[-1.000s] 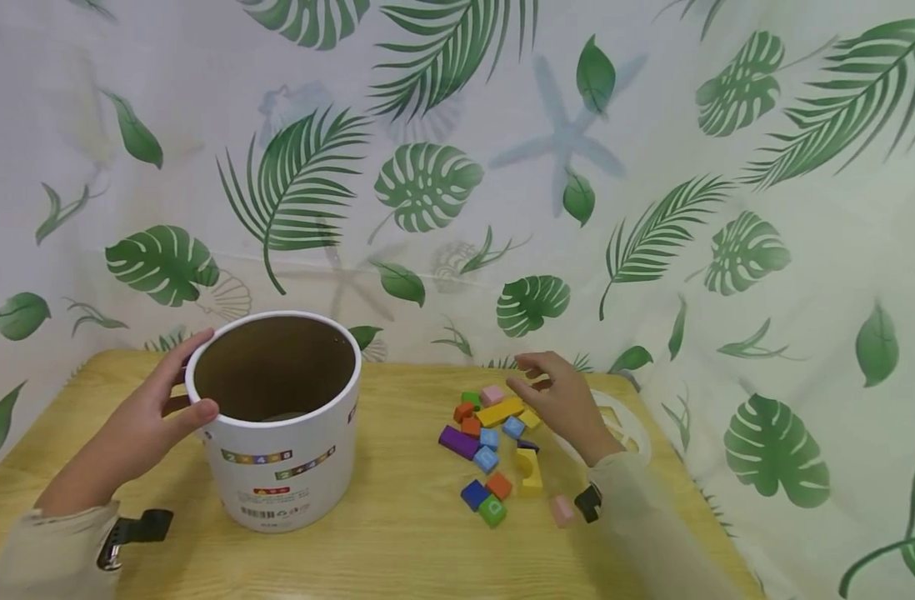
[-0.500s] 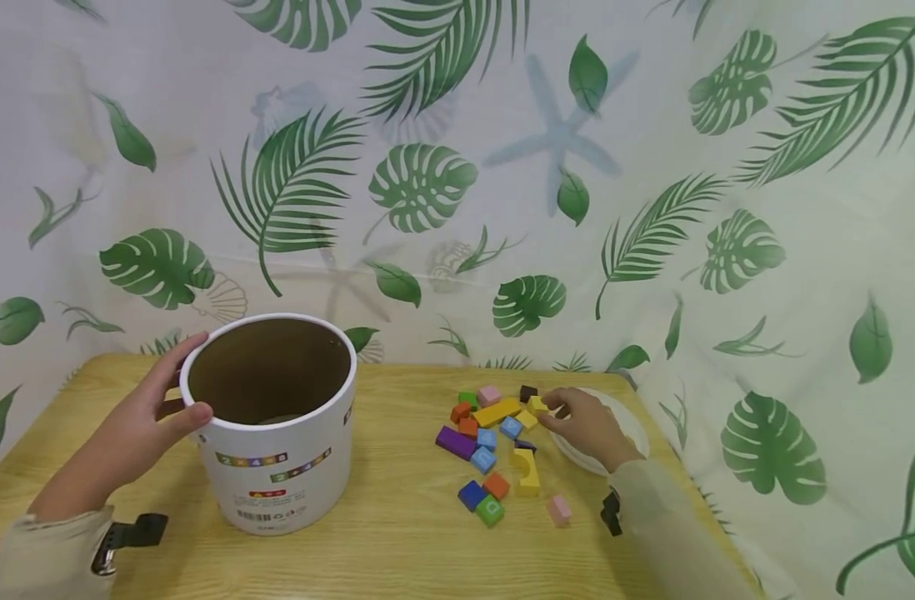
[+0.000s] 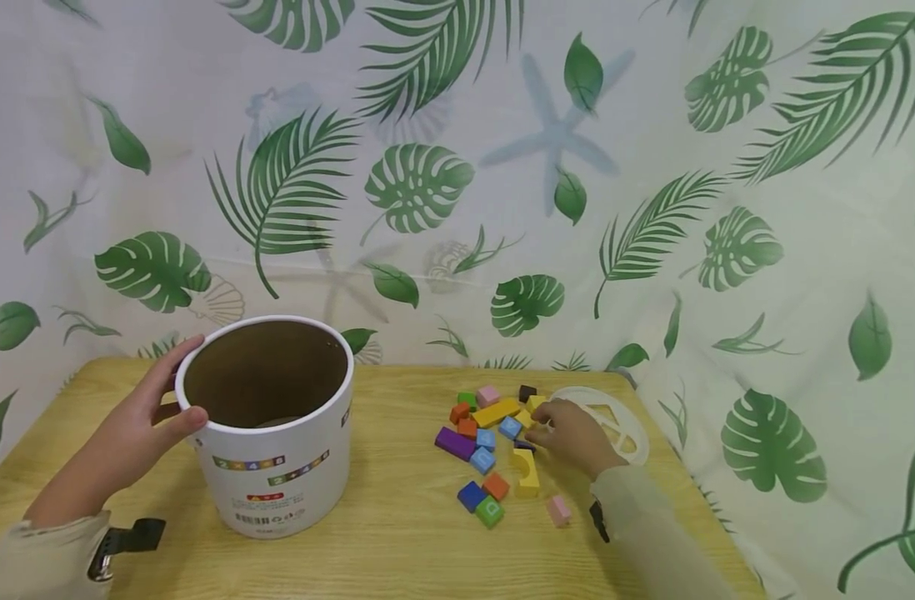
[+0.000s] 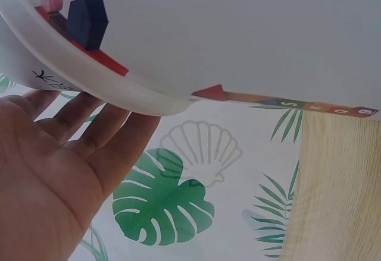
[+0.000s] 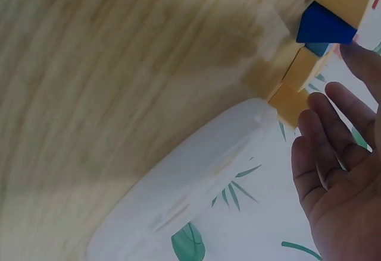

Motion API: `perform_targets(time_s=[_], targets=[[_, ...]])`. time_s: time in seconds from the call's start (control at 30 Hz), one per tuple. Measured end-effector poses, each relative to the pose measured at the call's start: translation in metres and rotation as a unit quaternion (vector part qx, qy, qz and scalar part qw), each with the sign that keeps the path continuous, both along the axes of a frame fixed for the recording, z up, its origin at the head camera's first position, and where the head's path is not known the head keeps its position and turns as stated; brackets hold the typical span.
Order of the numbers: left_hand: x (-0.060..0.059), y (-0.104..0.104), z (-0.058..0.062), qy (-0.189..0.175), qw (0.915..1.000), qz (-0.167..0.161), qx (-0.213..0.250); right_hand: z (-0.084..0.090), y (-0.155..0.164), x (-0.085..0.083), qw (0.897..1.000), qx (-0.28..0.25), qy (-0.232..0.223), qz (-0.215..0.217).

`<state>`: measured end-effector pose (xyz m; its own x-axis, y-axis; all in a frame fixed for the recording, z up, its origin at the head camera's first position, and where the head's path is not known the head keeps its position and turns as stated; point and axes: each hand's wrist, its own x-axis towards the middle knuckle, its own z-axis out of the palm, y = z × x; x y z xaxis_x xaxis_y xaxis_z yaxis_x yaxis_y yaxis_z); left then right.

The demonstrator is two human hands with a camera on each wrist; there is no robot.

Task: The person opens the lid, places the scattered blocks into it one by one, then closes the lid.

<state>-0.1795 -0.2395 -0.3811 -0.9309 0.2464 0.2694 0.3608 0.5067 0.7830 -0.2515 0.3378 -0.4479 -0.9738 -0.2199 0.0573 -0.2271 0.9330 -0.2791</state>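
The bucket (image 3: 273,446) stands upright on the bench (image 3: 397,517), mouth uppermost, with coloured sums and a barcode printed on its near wall. The left hand (image 3: 138,425) grips the bucket's left side, thumb at the rim on the near side, fingers set against the outside just under the rim farther back. To the right of the bucket, well apart from it, lie loose blocks (image 3: 497,412). Closest to the bucket is the purple block (image 3: 455,443), then, a little farther right of the bucket, orange, green, pink and light-blue ones, with a long yellow one among them. Farther right of the bucket comes the yellow arch (image 3: 527,477), on the bench like the rest. The right hand (image 3: 570,433) is over the rightmost part of the group, far to the bucket's right, its fingers bent loosely and parted from the thumb, gripping nothing; the thumb tip is right by the navy block (image 3: 525,447), though whether they touch I cannot tell. Farthest from the bucket on the right lies the disc (image 3: 638,435), white with cut-outs, partly hidden by that hand. Beige sleeves (image 3: 645,517) reach in on either side of the bucket, and a leaf-print sheet (image 3: 427,333) hangs behind it
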Motion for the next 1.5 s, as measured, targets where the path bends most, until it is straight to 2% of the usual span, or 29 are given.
perform_targets(time_s=[0.37,0.9,1.23,1.5], targets=[[0.001,0.0,0.0,0.002,1.0,-0.001,-0.002,-0.006,-0.014,-0.007,1.0,0.0,-0.028,-0.014],[0.0,-0.002,0.0,-0.001,1.0,0.0,0.0,-0.005,-0.028,-0.007,0.999,0.002,-0.029,-0.031],[0.0,-0.003,-0.003,-0.005,1.0,0.006,0.002,-0.012,-0.026,-0.012,0.999,0.005,-0.033,-0.043],[0.001,-0.001,-0.001,0.002,1.0,0.006,-0.001,-0.01,-0.028,-0.01,0.998,0.01,-0.041,-0.046]])
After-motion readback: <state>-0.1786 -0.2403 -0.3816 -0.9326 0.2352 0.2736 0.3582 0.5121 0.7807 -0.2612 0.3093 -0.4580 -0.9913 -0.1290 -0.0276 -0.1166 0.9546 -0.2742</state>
